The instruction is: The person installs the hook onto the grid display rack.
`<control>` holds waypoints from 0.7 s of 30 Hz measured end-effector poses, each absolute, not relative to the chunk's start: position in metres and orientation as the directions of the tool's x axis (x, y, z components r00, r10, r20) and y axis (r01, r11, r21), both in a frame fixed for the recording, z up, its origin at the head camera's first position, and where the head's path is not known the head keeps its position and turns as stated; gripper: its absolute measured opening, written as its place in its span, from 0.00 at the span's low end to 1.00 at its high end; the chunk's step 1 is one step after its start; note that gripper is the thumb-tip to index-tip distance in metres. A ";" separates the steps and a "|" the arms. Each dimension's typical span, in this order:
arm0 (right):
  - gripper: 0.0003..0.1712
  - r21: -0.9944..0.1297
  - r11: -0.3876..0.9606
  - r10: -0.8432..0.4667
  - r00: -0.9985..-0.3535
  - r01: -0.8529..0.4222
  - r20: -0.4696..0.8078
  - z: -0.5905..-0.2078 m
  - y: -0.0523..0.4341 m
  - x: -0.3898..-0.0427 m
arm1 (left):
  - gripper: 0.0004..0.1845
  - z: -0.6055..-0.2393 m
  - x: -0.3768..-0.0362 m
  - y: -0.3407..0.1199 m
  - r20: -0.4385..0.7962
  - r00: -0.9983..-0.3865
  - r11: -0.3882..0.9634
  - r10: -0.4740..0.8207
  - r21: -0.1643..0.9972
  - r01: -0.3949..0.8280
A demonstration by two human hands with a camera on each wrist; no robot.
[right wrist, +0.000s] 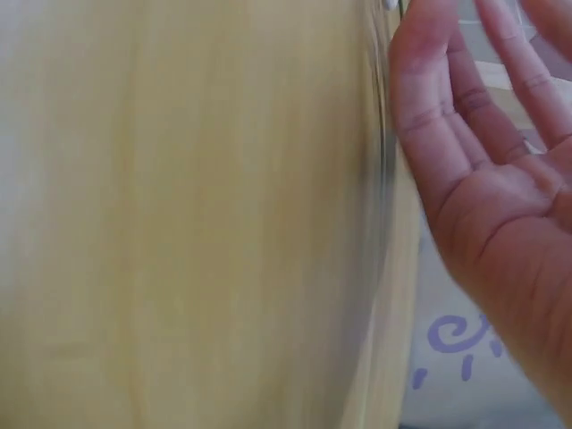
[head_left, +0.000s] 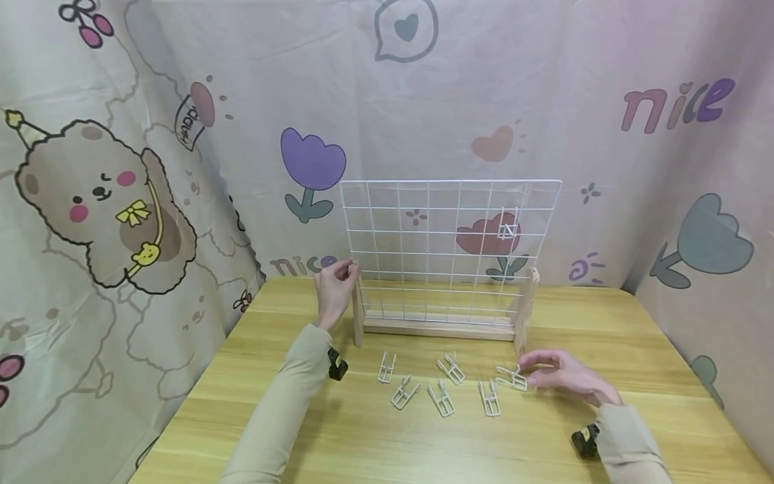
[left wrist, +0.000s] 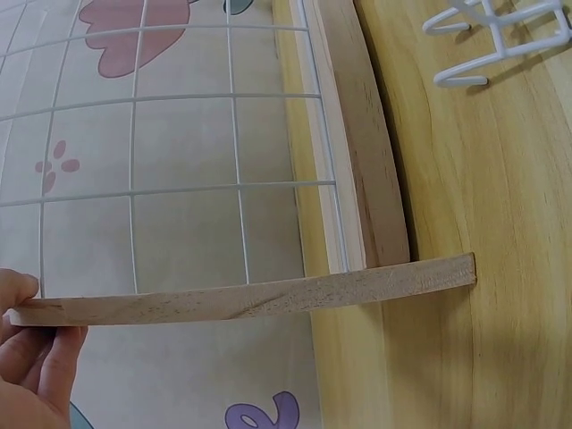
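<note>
We are seeing a white wire grid panel point(head_left: 447, 249) standing upright in its pale wooden stand point(head_left: 438, 327) toward the table's far edge, one small white wire clip point(head_left: 506, 225) hanging near its upper right corner, and six more white clips point(head_left: 444, 390) lying scattered flat just before it.

The wire grid point(head_left: 447, 249) was white, its frame point(head_left: 438, 328) pale wood. The clips point(head_left: 444, 393) were white. The table point(head_left: 387, 430) showed yellow wood grain. Both sleeves point(head_left: 284, 410) were beige. The backdrop point(head_left: 181, 134) carried pastel bears, tulips and hearts.
</note>
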State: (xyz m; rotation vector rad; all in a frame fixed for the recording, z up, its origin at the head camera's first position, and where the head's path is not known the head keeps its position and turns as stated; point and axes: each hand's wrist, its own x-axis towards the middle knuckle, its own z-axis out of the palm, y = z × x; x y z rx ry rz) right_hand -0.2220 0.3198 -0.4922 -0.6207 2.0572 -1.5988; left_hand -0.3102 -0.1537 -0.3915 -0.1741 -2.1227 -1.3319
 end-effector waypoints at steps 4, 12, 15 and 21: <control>0.26 -0.976 0.213 -0.603 -0.793 -0.051 -0.090 -0.495 0.319 -0.224 | 0.13 -0.392 -0.310 -0.154 0.558 -0.803 0.487 -0.209 0.772 0.409; 0.27 -0.977 0.205 -0.597 -0.798 -0.053 -0.082 -0.500 0.317 -0.225 | 0.12 -0.392 -0.310 -0.155 0.555 -0.806 0.494 -0.205 0.770 0.404; 0.29 -0.975 0.219 -0.592 -0.800 -0.036 -0.103 -0.500 0.316 -0.225 | 0.12 -0.392 -0.309 -0.155 0.557 -0.805 0.499 -0.205 0.767 0.404; 0.31 -0.954 0.295 -0.557 -0.822 -0.057 -0.123 -0.498 0.310 -0.224 | 0.12 -0.390 -0.308 -0.154 0.554 -0.807 0.492 -0.205 0.771 0.404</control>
